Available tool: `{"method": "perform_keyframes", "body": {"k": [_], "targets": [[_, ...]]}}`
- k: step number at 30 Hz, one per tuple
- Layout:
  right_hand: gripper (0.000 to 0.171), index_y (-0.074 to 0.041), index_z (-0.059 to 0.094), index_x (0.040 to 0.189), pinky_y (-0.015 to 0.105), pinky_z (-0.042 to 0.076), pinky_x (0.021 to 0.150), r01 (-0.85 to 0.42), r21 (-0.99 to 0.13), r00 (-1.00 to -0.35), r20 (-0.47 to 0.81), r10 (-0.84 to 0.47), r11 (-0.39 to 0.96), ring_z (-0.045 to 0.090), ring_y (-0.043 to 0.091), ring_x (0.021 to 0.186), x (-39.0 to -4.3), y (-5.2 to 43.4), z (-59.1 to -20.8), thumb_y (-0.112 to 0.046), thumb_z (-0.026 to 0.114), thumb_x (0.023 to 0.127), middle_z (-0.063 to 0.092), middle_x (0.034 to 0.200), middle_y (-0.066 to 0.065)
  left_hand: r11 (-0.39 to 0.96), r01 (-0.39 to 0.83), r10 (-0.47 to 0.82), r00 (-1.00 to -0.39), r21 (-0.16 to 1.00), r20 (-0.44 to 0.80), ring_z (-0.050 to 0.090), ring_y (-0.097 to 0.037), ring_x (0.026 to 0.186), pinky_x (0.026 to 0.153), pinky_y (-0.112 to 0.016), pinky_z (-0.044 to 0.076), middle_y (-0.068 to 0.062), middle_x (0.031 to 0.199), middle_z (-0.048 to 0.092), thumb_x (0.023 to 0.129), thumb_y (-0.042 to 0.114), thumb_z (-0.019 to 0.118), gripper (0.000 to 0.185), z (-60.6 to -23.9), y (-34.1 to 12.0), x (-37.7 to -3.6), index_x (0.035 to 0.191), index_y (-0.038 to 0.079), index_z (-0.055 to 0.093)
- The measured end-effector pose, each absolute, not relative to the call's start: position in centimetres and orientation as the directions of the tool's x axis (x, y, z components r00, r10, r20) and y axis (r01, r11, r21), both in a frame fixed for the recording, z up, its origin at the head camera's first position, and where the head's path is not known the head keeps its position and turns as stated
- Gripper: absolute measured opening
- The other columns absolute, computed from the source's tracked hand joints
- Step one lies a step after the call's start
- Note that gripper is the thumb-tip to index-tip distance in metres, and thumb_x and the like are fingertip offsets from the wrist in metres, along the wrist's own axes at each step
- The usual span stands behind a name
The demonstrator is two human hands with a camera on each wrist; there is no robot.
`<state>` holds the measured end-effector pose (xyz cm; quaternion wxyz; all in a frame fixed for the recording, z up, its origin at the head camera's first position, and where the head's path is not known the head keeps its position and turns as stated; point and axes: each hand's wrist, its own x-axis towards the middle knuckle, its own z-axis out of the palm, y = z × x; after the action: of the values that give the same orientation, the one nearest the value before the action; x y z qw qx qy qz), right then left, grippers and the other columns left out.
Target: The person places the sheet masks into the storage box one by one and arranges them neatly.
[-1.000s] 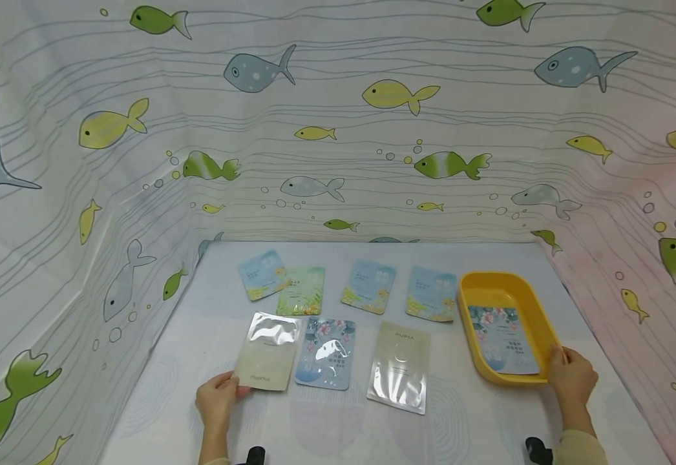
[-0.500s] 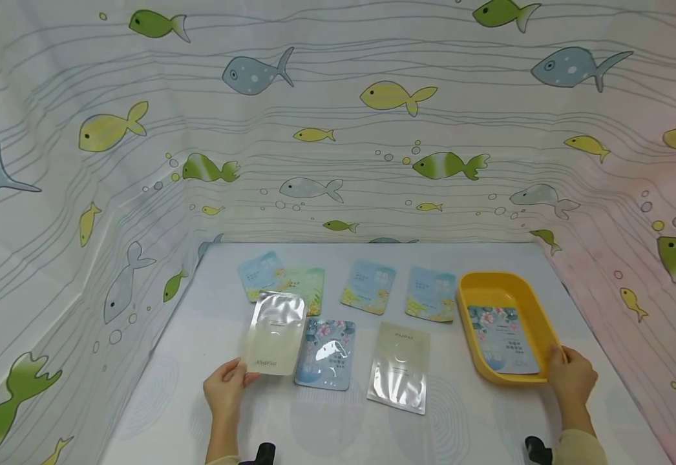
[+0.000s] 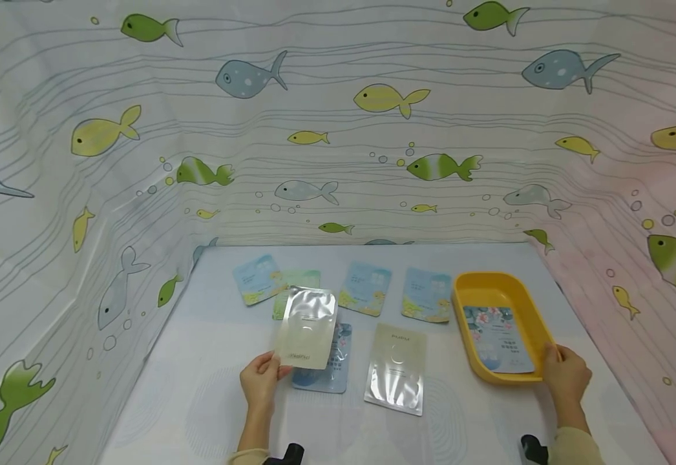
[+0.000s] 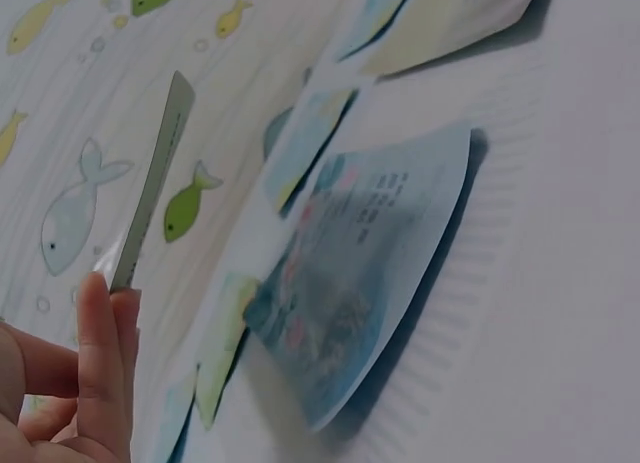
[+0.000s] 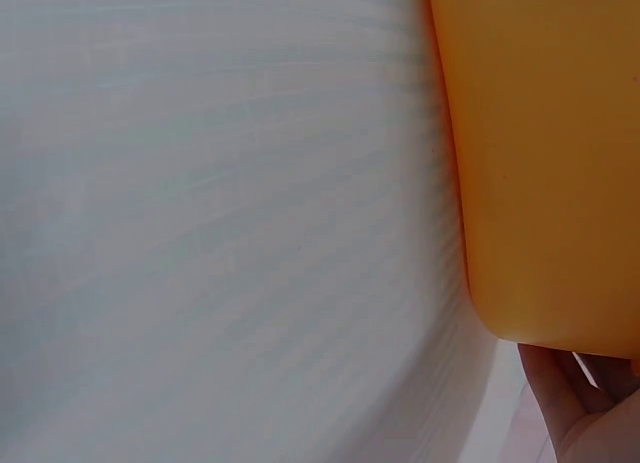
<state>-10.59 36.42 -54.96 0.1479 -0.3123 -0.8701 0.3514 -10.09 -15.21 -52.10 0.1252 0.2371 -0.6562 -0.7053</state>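
Note:
My left hand (image 3: 261,382) pinches the lower left corner of a pale beige-and-silver sachet (image 3: 307,329). In the left wrist view this sachet (image 4: 155,183) is seen edge-on, raised off the table between thumb and fingers. It overlaps a blue floral sachet (image 3: 338,361) and part of a green sachet (image 3: 304,279) in the head view. My right hand (image 3: 567,378) grips the near right corner of a yellow tray (image 3: 538,323), where a blue floral sachet (image 3: 497,339) lies inside. In the right wrist view, fingers (image 5: 560,383) curl at the yellow tray's (image 5: 550,163) rim.
A second beige-silver sachet (image 3: 396,368) lies mid-table. Along the back are three light blue sachets, one at the left (image 3: 258,279), one in the middle (image 3: 365,289) and one near the tray (image 3: 426,294). Fish-patterned sheeting (image 3: 291,155) walls the table (image 3: 210,336) at the back and sides.
My left hand has lifted the beige-silver sachet off the table and carried it rightward, over the blue floral one. My right hand stays at the tray's corner. The head view has shifted slightly.

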Motion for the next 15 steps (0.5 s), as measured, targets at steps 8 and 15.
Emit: {"method": "perform_keyframes", "body": {"k": [8, 15], "targets": [[0.041, 0.016, 0.055, 0.113, 0.061, 0.036, 0.090, 0.433, -0.702, -0.757, 0.057, 0.650, 0.566, 0.045, 0.057, 0.104, -10.7, 36.5, -55.1, -0.019, 0.041, 0.098, 0.052, 0.114, 0.038, -0.055, -0.084, -0.437, -0.894, 0.995, -0.100, 0.061, -0.006, 0.047, 0.053, -0.017, 0.052, -0.021, 0.072, 0.067, 0.087, -0.010, 0.053, 0.021, -51.6, -12.3, -10.7, 0.104, -0.023, 0.055], [0.041, 0.017, 0.055, 0.112, 0.061, 0.035, 0.089, 0.420, -0.701, -0.756, 0.081, 0.650, 0.576, 0.045, 0.058, 0.102, -10.6, 36.4, -55.1, -0.018, 0.042, 0.097, 0.052, 0.113, 0.039, -0.084, -0.051, -0.372, -0.925, 0.995, -0.079, 0.061, -0.007, 0.048, 0.054, -0.020, 0.053, -0.027, 0.075, 0.066, 0.087, -0.010, 0.053, 0.018, -51.1, -9.3, -11.2, 0.099, -0.023, 0.056]]}}
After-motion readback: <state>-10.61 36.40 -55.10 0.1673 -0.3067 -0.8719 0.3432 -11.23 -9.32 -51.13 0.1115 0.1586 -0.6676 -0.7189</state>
